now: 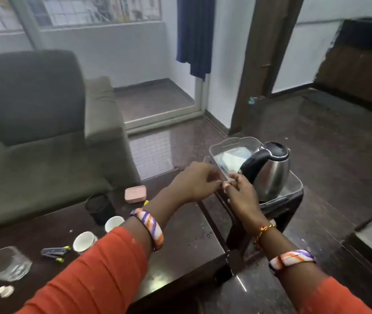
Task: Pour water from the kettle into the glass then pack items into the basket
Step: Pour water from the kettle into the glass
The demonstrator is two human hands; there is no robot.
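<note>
At the far right end of the dark wooden worktop, seen from the head camera, both hands meet at the near rim of the clear plastic basket. The left hand and right hand have fingers curled together as if pinching something small or the basket edge; motion blur hides which. The steel kettle with black handle and lid already stands inside the basket beside some pale packets, so packing looks begun. The clear faceted glass sits at the near left, well apart; whether it holds water I cannot tell. Two white paper cups, a pink flat case, a black cylindrical holder and dark clips lie unpacked on the worktop. No readable writing shows anywhere.
</note>
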